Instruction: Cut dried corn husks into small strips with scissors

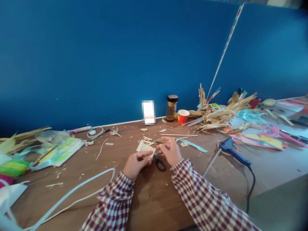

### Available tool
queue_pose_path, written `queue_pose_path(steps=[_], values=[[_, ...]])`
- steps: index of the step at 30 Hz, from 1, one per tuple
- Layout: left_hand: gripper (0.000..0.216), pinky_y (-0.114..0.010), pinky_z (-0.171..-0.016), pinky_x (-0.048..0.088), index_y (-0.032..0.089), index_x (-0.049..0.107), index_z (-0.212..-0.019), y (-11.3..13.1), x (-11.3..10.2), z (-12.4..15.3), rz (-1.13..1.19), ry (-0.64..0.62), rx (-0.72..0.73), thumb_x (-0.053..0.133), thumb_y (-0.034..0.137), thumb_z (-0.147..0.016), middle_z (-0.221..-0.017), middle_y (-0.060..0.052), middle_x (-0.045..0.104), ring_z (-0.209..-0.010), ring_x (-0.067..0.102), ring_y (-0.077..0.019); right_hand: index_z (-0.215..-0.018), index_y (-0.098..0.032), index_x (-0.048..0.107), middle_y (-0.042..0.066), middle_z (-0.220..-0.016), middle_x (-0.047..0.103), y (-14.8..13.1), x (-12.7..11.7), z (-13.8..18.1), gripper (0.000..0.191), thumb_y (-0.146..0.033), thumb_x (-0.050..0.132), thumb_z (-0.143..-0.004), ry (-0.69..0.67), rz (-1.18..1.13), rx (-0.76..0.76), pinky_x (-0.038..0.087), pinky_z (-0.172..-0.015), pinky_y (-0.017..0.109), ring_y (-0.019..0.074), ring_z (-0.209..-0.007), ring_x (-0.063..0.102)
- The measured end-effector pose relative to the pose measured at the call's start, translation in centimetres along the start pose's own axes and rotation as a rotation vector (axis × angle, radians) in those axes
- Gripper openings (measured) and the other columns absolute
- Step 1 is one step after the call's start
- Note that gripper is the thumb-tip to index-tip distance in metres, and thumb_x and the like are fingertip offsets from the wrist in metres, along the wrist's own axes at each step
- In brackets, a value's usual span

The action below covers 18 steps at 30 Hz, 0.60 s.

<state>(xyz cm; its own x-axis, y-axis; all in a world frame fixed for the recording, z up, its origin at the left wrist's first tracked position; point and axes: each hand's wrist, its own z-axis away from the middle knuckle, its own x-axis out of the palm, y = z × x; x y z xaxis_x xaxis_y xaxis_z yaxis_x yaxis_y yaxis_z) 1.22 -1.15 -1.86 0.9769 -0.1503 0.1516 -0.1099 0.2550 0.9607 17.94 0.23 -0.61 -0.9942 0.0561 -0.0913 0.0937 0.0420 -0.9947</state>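
Note:
My left hand [135, 163] is closed, pinching a small flat piece of pale woven corn husk [145, 148] by its near edge just above the brown table. My right hand [169, 150] is curled at the piece's right edge, fingers pinched together on a thin husk strip [160, 141] that I can barely make out. Black-handled scissors [160, 164] lie on the table between and just below both hands. Both sleeves are red and white check.
A blue glue gun [234, 153] with a black cord lies at the right. A heap of dry corn husks [222, 114], a red paper cup [183, 116] and a dark-capped jar [171, 107] stand by the blue wall. Coloured papers and plastic strips clutter the left.

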Motion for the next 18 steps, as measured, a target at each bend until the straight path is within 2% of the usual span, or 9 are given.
queue_pose_path(steps=[2,4,6,8,14,18], values=[[0.042,-0.025,-0.064,0.052,0.013,0.067,-0.096,0.1,-0.2,-0.2,0.086,0.070,-0.011,0.076,0.024,-0.056,-0.065,-0.002,0.068,-0.058,0.062,-0.0124,-0.101,-0.019,0.048,0.001,-0.071,0.064,0.3,-0.4,-0.1,0.026,-0.028,0.050,-0.077,-0.015,0.159,-0.072,0.044,-0.055,0.026,0.0129,-0.056,0.057],[0.039,-0.022,-0.063,0.052,0.014,0.067,-0.094,0.4,-0.3,-0.3,0.207,0.142,-0.013,0.076,0.020,-0.056,-0.066,-0.001,0.068,-0.058,0.061,-0.0104,-0.089,-0.020,0.055,-0.002,-0.063,0.060,0.6,-0.7,0.0,0.019,-0.032,0.055,-0.075,-0.113,0.418,-0.160,0.041,-0.057,0.027,0.0132,-0.056,0.055],[0.035,-0.019,-0.062,0.052,0.013,0.067,-0.091,0.7,-0.5,-0.4,0.327,0.182,-0.005,0.076,0.014,-0.057,-0.064,0.000,0.067,-0.058,0.061,-0.0091,-0.077,-0.020,0.058,-0.002,-0.062,0.057,0.8,-0.8,0.4,0.023,-0.040,0.063,-0.068,-0.219,0.664,-0.221,0.038,-0.057,0.026,0.0138,-0.058,0.053],[0.032,-0.017,-0.061,0.052,0.012,0.066,-0.089,1.0,-0.6,-0.4,0.418,0.197,0.014,0.074,0.009,-0.058,-0.062,-0.001,0.066,-0.058,0.061,-0.0087,-0.074,-0.021,0.059,0.000,-0.069,0.057,0.7,-0.8,0.7,0.029,-0.046,0.067,-0.063,-0.285,0.818,-0.257,0.036,-0.057,0.026,0.0143,-0.062,0.052],[0.027,-0.015,-0.060,0.053,0.013,0.066,-0.087,1.3,-0.7,-0.2,0.456,0.244,0.012,0.071,0.006,-0.062,-0.063,-0.001,0.066,-0.058,0.061,-0.0084,-0.083,-0.022,0.061,0.004,-0.091,0.052,0.1,-1.2,1.0,0.037,-0.046,0.071,-0.058,-0.283,0.920,-0.333,0.038,-0.070,0.028,0.0181,-0.082,0.051],[0.027,-0.016,-0.062,0.053,0.013,0.066,-0.089,1.2,-0.8,-0.3,0.466,0.229,0.017,0.069,0.005,-0.063,-0.067,-0.001,0.066,-0.061,0.062,-0.0088,-0.081,-0.020,0.061,0.004,-0.096,0.050,0.2,-1.6,0.9,0.039,-0.048,0.071,-0.057,-0.313,0.954,-0.314,0.038,-0.072,0.028,0.0183,-0.084,0.050]])
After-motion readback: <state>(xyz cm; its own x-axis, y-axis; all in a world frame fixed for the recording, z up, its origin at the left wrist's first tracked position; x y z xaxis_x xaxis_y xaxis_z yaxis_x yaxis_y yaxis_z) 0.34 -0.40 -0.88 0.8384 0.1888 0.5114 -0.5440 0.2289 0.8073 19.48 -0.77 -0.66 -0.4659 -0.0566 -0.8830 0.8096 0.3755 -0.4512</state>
